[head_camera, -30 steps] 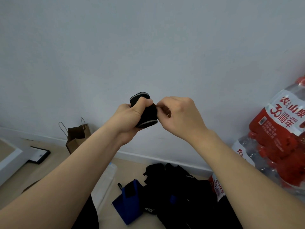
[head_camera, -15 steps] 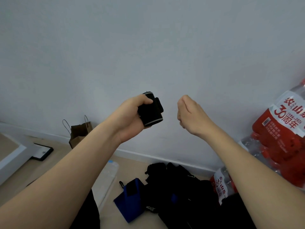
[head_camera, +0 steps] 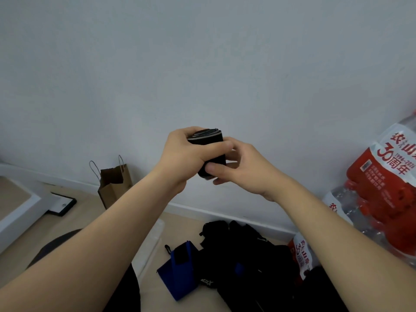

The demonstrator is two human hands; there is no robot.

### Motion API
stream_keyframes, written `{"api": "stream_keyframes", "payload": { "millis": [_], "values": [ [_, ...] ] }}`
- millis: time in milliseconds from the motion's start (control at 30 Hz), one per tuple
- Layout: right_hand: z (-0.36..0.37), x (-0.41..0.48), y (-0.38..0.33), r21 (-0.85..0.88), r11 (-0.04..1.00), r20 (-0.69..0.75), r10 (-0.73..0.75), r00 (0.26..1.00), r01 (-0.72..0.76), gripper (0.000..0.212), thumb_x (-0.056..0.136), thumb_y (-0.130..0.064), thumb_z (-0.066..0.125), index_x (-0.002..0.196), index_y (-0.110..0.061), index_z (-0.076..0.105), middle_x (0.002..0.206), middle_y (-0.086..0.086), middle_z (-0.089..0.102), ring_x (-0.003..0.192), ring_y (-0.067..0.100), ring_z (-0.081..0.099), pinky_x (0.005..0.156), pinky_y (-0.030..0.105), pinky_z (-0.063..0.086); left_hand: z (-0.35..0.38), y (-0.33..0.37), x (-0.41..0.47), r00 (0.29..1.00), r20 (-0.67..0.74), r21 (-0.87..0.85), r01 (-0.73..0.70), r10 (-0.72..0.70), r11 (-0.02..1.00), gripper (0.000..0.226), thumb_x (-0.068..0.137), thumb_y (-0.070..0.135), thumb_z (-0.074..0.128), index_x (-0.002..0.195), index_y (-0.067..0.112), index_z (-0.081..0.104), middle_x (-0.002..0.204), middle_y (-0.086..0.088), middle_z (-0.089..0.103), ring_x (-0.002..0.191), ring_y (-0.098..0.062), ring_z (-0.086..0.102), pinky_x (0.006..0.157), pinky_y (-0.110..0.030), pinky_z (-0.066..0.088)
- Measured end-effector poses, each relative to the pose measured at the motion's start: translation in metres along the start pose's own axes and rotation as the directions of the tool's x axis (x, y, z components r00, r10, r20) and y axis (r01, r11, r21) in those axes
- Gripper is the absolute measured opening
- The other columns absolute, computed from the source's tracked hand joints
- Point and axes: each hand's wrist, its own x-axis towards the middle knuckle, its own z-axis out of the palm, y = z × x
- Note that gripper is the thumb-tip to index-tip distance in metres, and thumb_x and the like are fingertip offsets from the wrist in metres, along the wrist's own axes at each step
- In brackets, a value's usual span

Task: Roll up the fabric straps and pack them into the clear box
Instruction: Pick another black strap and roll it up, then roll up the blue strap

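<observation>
Rolled black fabric strap [head_camera: 210,141], pale grey along its edge, sits at mid-frame in front of the plain wall. It is a short, tight coil standing roughly upright, its layers showing at the top. The left hand [head_camera: 183,159] grasps it, thumb laid across the front and fingers wrapped behind. The right hand [head_camera: 246,171] pinches the lower end, thumb pressed on the front and curled fingers behind it. Both hands are closed on the roll, neither released. The rolling of this strap looks finished or nearly so, and the step in hand seems to be snugging the loose end — whether it is already fastened is hidden under the fingers. Next comes the packing. The roll has to be kept squeezed so it does not spring open, then carried down to the clear plastic box [head_camera: 155,235] on the floor at lower centre, partly hidden behind the left forearm. A blue fabric strap [head_camera: 180,271] and a heap of black straps [head_camera: 247,255] lie just to its right at the bottom of the frame, not yet rolled.
</observation>
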Motion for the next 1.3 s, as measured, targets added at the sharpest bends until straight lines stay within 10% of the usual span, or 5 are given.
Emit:
{"api": "stream_keyframes", "payload": {
  "millis": [400, 533, 867, 1033, 1300],
  "values": [
    [0.029, -0.022, -0.008, -0.104, 0.994, 0.041, -0.031, 0.999, 0.035, 0.029, 0.091, -0.003, 0.076, 0.117, -0.016, 0.075, 0.11, 0.005, 0.081, 0.103, 0.018, 0.078, 0.095, 0.042, 0.065, 0.0, -0.012, -0.049, 0.984, 0.13, 0.19, 0.092, -0.118, 0.977, 0.055, 0.089, 0.039, 0.085, 0.13, 0.026, 0.051, 0.141, -0.014, 0.053, 0.119, -0.025, 0.069, 0.082, -0.034, 0.063],
    [0.058, -0.039, 0.001, -0.235, 0.969, 0.087, 0.098, 0.991, -0.075, 0.025, 0.074, -0.03, 0.089, 0.097, -0.029, 0.079, 0.091, 0.001, 0.079, 0.083, 0.014, 0.073, 0.081, 0.042, 0.061, -0.029, -0.029, -0.073, 0.968, 0.214, 0.625, -0.033, -0.13, 0.78, 0.058, 0.098, 0.07, 0.056, 0.14, 0.033, 0.045, 0.135, -0.001, 0.052, 0.132, -0.021, 0.05, 0.112, -0.041, 0.045],
    [0.152, -0.062, 0.098, -0.808, 0.589, 0.283, 0.428, 0.859, -0.027, 0.054, 0.075, -0.062, 0.083, 0.115, -0.035, 0.057, 0.11, -0.002, 0.061, 0.099, 0.02, 0.061, 0.08, 0.04, 0.056, -0.113, -0.133, -0.121, 0.744, 0.425, 0.901, -0.403, -0.516, 0.162, 0.026, 0.11, 0.031, 0.048, 0.124, 0.022, 0.067, 0.106, 0.001, 0.07, 0.099, -0.024, 0.064, 0.084, -0.04, 0.052],
    [0.247, -0.067, 0.177, -0.743, 0.653, 0.288, 0.512, 0.809, -0.148, 0.042, 0.09, -0.04, 0.081, 0.122, -0.028, 0.056, 0.115, 0.004, 0.063, 0.1, 0.027, 0.064, 0.078, 0.042, 0.059, -0.153, -0.186, -0.138, 0.559, 0.343, 0.923, -0.351, -0.755, 0.159, 0.019, 0.11, 0.034, 0.05, 0.12, 0.024, 0.063, 0.111, -0.001, 0.058, 0.093, -0.022, 0.053, 0.079, -0.035, 0.043],
    [0.354, -0.066, 0.252, -0.638, 0.672, 0.237, 0.637, 0.734, -0.377, 0.04, 0.1, -0.025, 0.067, 0.134, -0.009, 0.053, 0.131, 0.017, 0.058, 0.113, 0.034, 0.06, 0.084, 0.04, 0.052, -0.184, -0.207, -0.115, 0.637, 0.258, 0.963, -0.226, -0.727, 0.144, 0.027, 0.11, 0.029, 0.049, 0.125, 0.018, 0.068, 0.11, -0.003, 0.06, 0.097, -0.027, 0.064, 0.087, -0.043, 0.058]
  ]
}}
